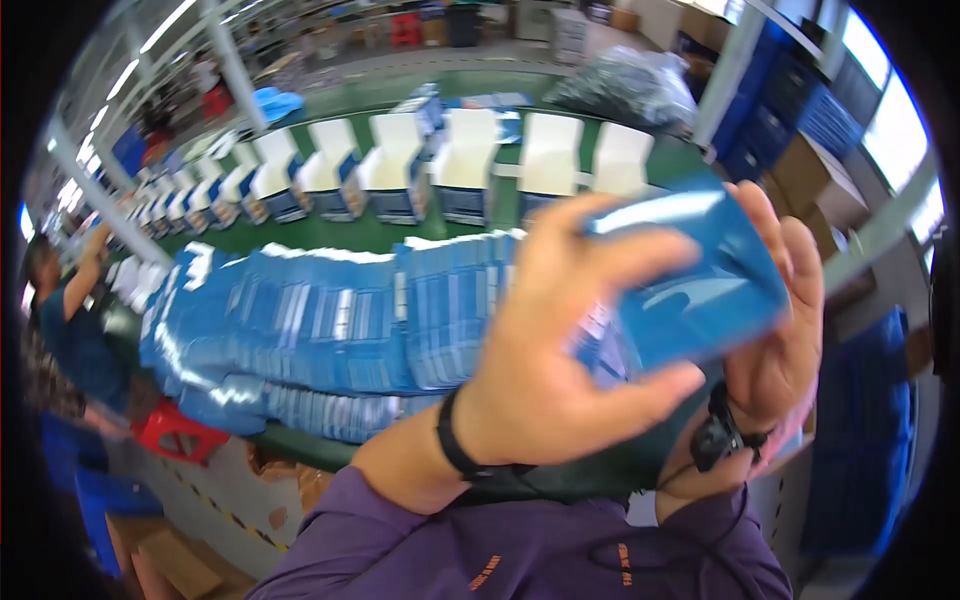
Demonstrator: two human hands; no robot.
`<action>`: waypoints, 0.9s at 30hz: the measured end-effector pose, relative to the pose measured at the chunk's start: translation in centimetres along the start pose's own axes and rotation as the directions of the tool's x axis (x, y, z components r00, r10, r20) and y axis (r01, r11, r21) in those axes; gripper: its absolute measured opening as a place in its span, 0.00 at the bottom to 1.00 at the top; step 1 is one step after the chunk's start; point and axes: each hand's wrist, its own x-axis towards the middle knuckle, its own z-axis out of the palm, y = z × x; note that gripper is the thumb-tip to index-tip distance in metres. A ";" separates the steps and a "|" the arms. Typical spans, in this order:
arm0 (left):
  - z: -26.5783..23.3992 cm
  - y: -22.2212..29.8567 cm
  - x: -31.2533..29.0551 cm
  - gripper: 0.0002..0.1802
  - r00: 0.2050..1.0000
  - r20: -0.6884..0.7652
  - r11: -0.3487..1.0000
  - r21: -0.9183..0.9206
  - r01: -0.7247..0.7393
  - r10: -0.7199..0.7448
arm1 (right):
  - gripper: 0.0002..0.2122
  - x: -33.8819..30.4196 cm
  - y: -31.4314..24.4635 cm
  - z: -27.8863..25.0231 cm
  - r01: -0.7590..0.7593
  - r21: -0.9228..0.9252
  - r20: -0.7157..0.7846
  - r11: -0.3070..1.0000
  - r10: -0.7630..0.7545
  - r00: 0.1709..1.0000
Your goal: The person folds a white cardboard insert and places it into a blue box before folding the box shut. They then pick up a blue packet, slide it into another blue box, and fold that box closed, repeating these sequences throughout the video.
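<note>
A blue glossy carton (700,290) is tilted up between my hands, slightly blurred by motion. My right hand (775,345) grips it from the right side, its fingers partly hidden behind the carton. Over the left side of the carton, my left hand (555,350) has its thumb and forefinger spread wide apart. Its forefinger crosses the carton's face and the thumb lies by the lower edge; whether they press on it is unclear. Left of my hands, flat blue cartons (320,310) lie in long overlapping rows. A black band circles my left wrist, and a small dark device with a cable is at my right wrist.
Beyond the flat cartons, a line of cartons with raised white flaps (470,150) stands on the green table (400,235). A clear plastic bag (630,85) lies at the back. Another person (75,310) works at the far left near a red stool (180,432). Blue crates (855,430) stand right.
</note>
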 end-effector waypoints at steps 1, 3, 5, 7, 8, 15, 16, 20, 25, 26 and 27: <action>0.1 -0.4 -1.0 0.38 0.960 -0.170 0.953 -0.248 0.176 -0.221 | 0.28 0.2 0.0 -1.5 -0.017 -0.078 0.086 0.997 0.023 0.996; 0.5 1.3 0.1 0.31 0.807 0.016 0.303 -0.922 0.241 -0.591 | 0.27 -0.4 0.1 -3.7 0.015 -0.423 0.220 0.906 0.086 0.972; 1.6 0.6 0.8 0.29 0.783 0.213 0.014 -0.962 0.272 -0.584 | 0.22 -1.9 -0.6 -1.8 -0.077 -0.525 0.180 0.848 0.199 0.963; 3.8 -0.5 0.0 0.27 0.711 0.264 0.054 -0.919 0.390 -0.652 | 0.18 -2.5 -0.3 -1.6 -0.079 -0.497 0.054 0.864 0.122 0.991; 5.1 -0.5 0.0 0.26 0.676 0.300 0.060 -0.889 0.454 -0.673 | 0.15 -2.9 -0.9 -2.6 -0.053 -0.458 -0.061 0.887 0.028 0.998; 5.0 2.9 0.2 0.28 0.873 0.004 0.630 -0.691 0.355 -0.488 | 0.18 -5.7 1.0 -16.3 -0.344 -0.923 -0.372 -0.173 0.175 0.912; 4.8 3.4 -0.1 0.28 0.881 0.022 0.621 -0.701 0.351 -0.473 | 0.19 -6.6 2.2 -16.8 -0.291 -0.933 -0.339 -0.212 0.242 0.909; 3.4 4.6 -0.8 0.28 0.884 -0.041 0.717 -0.604 0.349 -0.465 | 0.22 -7.4 1.5 -17.0 -0.521 -0.854 -0.483 -0.022 0.408 0.774; -0.5 6.5 -2.3 0.27 0.921 -0.070 0.822 -0.479 0.307 -0.384 | 0.26 -8.3 -1.3 -22.7 -0.758 -0.480 -0.656 0.441 0.393 0.644; -1.0 6.5 -2.6 0.27 0.929 -0.045 0.835 -0.457 0.308 -0.367 | 0.27 -9.2 -1.0 -25.3 -0.737 -0.670 -0.715 0.086 0.191 0.673; -1.5 6.6 -2.8 0.27 0.936 -0.024 0.851 -0.426 0.309 -0.351 | 0.32 -9.5 -0.3 -26.5 -0.652 -0.696 -0.682 -0.301 -0.004 0.731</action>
